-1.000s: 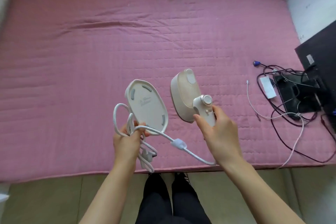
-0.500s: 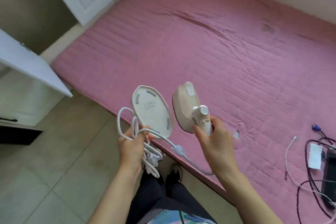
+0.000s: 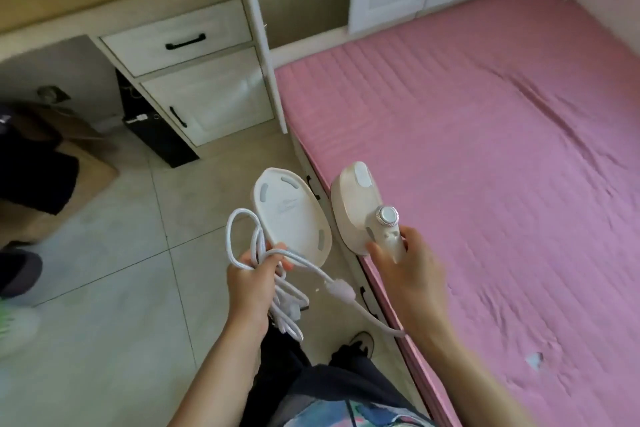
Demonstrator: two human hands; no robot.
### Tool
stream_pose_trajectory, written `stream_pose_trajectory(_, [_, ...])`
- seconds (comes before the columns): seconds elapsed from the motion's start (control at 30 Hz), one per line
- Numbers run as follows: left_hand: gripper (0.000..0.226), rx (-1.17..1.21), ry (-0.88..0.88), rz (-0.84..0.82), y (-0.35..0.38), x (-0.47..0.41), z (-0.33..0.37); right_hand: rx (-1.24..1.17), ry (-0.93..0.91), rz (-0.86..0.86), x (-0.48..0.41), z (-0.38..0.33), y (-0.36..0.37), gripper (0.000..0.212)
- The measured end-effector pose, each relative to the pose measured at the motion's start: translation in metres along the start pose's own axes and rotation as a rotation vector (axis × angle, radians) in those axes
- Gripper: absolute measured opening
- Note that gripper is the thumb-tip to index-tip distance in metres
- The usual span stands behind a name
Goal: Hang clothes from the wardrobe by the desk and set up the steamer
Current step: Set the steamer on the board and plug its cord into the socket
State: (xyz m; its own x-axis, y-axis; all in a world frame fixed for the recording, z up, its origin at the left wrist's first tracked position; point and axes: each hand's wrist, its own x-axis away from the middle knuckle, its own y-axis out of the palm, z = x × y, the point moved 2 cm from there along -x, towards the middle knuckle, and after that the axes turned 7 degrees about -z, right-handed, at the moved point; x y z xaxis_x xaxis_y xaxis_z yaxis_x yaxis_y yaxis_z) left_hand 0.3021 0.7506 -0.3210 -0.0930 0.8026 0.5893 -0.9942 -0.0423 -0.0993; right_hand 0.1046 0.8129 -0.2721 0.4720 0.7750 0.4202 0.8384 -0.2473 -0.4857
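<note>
The right hand point(image 3: 412, 274) grips the steamer point(image 3: 360, 208) by its handle — just beside the pink bed point(image 3: 485, 149). The left hand point(image 3: 252, 281) clasps the base plate point(image 3: 291, 215) and coiled cord point(image 3: 249, 246).

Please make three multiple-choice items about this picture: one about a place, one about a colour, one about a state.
1. Where is the steamer?
A. on the bed
B. in the right hand
C. in a drawer

2. What colour is the bed cover?
A. pink
B. blue
C. grey

3. How is the power cord?
A. plugged into a wall
B. stretched flat on the floor
C. bunched in loops in the left hand

Answers: 1 B, the right hand grips its handle. 2 A, the quilted cover is pink. 3 C, the left hand holds the loops and the base plate.
</note>
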Motion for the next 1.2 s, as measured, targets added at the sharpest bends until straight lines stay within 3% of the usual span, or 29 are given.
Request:
stream_pose_trajectory(0.27, [0.004, 0.070, -0.006, 0.048, -0.125, -0.058, 0.037, 0.074, -0.097, -0.069, -0.014, -0.082, 0.120, 0.025])
stream_pose_trajectory(0.6, [0.007, 0.117, 0.017, 0.140, -0.250, -0.122, 0.084, 0.150, -0.182, -0.139, -0.036, -0.183, 0.245, 0.021])
stream_pose_trajectory(0.93, [0.007, 0.163, -0.009, 0.210, -0.290, -0.191, 0.124, 0.179, -0.264, -0.176, -0.088, -0.256, 0.306, 0.023])
stream_pose_trajectory(1.2, [0.007, 0.199, -0.010, 0.250, -0.291, -0.278, 0.190, 0.216, -0.315, -0.228, -0.179, -0.327, 0.343, 0.024])
